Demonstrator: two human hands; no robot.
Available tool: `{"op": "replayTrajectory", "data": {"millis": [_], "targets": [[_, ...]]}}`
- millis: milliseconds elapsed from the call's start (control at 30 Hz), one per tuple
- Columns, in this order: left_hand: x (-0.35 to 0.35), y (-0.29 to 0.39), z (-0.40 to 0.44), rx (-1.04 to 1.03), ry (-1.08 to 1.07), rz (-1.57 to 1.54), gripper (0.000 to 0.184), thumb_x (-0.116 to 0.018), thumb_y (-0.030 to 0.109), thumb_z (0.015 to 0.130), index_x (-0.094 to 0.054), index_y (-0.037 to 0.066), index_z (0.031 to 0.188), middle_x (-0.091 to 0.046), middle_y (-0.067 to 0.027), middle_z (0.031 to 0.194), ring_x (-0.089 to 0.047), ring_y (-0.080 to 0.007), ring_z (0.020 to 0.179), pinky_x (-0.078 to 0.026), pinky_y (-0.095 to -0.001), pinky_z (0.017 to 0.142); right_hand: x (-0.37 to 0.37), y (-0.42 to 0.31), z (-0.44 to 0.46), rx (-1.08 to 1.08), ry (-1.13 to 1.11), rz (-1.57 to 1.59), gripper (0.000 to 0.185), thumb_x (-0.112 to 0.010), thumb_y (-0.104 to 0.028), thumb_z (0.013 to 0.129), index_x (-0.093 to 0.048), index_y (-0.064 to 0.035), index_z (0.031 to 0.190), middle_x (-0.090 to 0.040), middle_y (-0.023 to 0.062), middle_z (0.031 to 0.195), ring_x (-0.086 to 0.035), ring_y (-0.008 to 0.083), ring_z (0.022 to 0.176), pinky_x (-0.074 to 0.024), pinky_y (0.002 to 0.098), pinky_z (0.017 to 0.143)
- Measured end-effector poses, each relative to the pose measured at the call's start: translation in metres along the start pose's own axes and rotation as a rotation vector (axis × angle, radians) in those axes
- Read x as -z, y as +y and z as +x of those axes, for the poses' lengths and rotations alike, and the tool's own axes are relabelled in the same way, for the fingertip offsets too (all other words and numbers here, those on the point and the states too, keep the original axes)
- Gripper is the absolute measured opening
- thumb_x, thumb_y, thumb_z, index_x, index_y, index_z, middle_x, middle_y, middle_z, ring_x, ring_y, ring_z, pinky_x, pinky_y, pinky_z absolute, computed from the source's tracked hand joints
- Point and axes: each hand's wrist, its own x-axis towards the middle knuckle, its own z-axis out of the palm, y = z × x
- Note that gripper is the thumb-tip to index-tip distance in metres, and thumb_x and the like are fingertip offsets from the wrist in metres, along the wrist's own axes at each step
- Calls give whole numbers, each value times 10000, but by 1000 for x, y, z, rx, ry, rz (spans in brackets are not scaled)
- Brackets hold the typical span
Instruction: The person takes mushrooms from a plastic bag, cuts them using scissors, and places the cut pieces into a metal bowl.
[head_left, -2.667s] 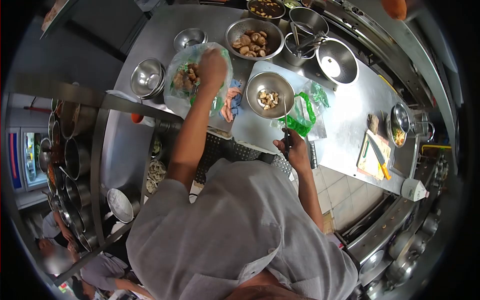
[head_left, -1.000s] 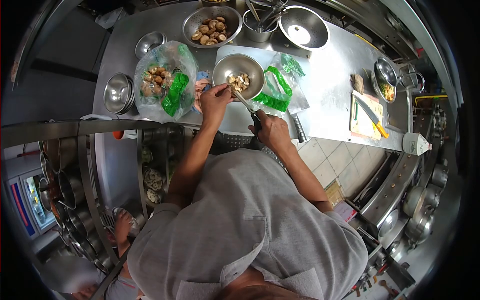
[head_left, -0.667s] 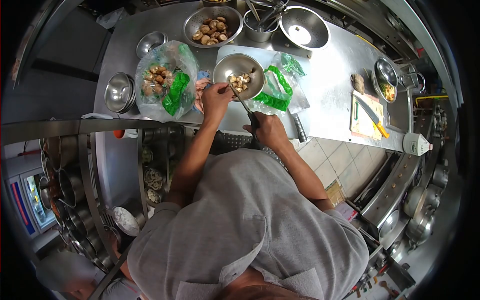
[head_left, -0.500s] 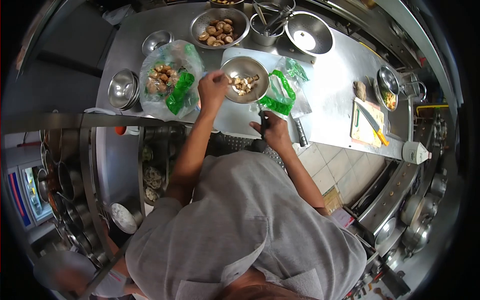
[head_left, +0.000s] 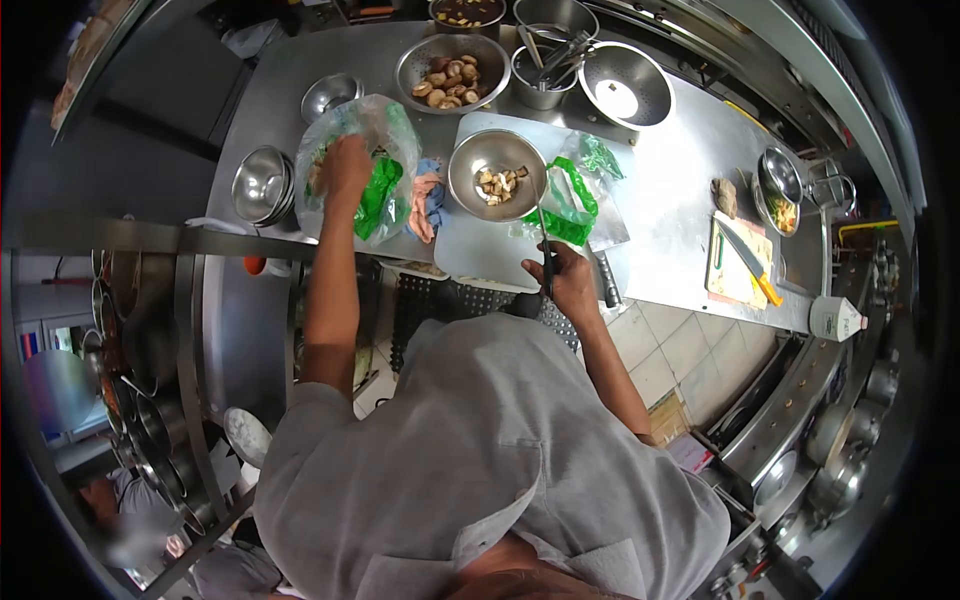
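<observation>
My left hand [head_left: 347, 165] reaches into a clear plastic bag [head_left: 385, 120] with green handles; its fingers are hidden among the bag's contents. In my right hand [head_left: 570, 278] a thin-bladed knife [head_left: 542, 212] is gripped by its black handle, the blade pointing away beside a metal bowl [head_left: 492, 146]. That bowl holds cut mushroom pieces [head_left: 497, 188] and rests on a white cutting board [head_left: 478, 252]. To its right lies another plastic bag [head_left: 575, 215] with green handles, over part of a broad blade with a black handle [head_left: 607, 280].
Behind are a colander [head_left: 410, 78] of whole mushrooms, a pot [head_left: 540, 96] of utensils and a perforated bowl [head_left: 655, 95]. Stacked bowls [head_left: 258, 185] stand left. Crumpled cloths [head_left: 425, 205] lie between bag and board. Far right, a yellow-handled knife [head_left: 745, 252] lies on a small board.
My left hand has moved left from the rim of the metal bowl into the plastic bag. My right hand still holds the knife beside the bowl. The head view has shifted slightly.
</observation>
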Motion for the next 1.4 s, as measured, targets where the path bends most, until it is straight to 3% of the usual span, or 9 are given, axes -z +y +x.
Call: {"op": "replayTrajectory", "data": {"millis": [100,133,433,633,700,833,933,1033,1400], "targets": [[-15,-28,-14,-281,109,31,187,-739,131,854,-741,52,1024,-691,-149,1101,-662,-371,1058,-537,-498,922,-6,5,3,20,-50,12,562,-883,-340,858,-672,55,1196,-641,46,631,-567,102,497,-431,313,474],[-17,-30,-13,-282,109,26,187,-739,131,854,-741,52,1024,-691,-149,1101,-662,-371,1058,-537,-498,922,-5,-2,0,-50,-53,23,541,-885,-352,838,-693,66,1122,-663,159,694,-602,221,594,-491,401,603],[-18,-51,-1,-271,-47,5,220,-766,155,832,-697,65,1020,-680,-130,1090,-659,-356,1055,-536,-483,922,-7,-24,3,157,-69,-124,557,-870,-350,854,-676,76,1155,-680,199,717,-662,332,622,-511,432,633],[-10,-55,-12,-398,132,-65,160,-704,111,845,-711,57,996,-678,-141,998,-664,-371,979,-535,-479,872,-4,-38,-2,111,-102,-157,538,-872,-339,853,-679,72,1141,-681,203,718,-666,339,628,-515,432,639],[-4,-51,-17,-317,281,-225,241,-725,97,849,-712,30,1080,-695,-137,1029,-694,-314,961,-561,-431,818,-1,-41,-2,95,-121,-166,531,-872,-339,853,-681,68,1134,-682,203,719,-670,341,636,-518,432,647],[11,-15,-43,-63,273,-566,249,-718,71,918,-691,-6,1153,-710,-123,1076,-714,-249,947,-599,-381,803,-3,-44,-3,112,-147,-157,505,-860,-351,852,-688,40,1123,-705,220,764,-704,381,707,-536,448,685],[0,31,-69,220,-1,-1588,218,-690,87,1004,-655,-51,1169,-715,-120,1071,-730,-243,939,-638,-382,882,-5,-53,-2,234,-145,-273,503,-842,-363,852,-682,8,1151,-726,229,814,-721,419,772,-551,483,709],[-11,61,-87,238,-212,-1715,265,-727,110,985,-655,-49,1184,-727,-136,1102,-743,-232,944,-636,-372,879,-9,-49,-1,302,-75,-377,536,-864,-365,827,-690,-15,1194,-746,199,855,-726,412,780,-558,477,706],[-22,128,-120,249,-186,-1589,328,-737,125,981,-679,-86,1225,-739,-117,1094,-731,-152,933,-630,-292,821,4,-49,-8,273,-16,-589,462,-820,-365,862,-653,-50,1156,-738,221,808,-725,412,710,-566,499,627]]}}
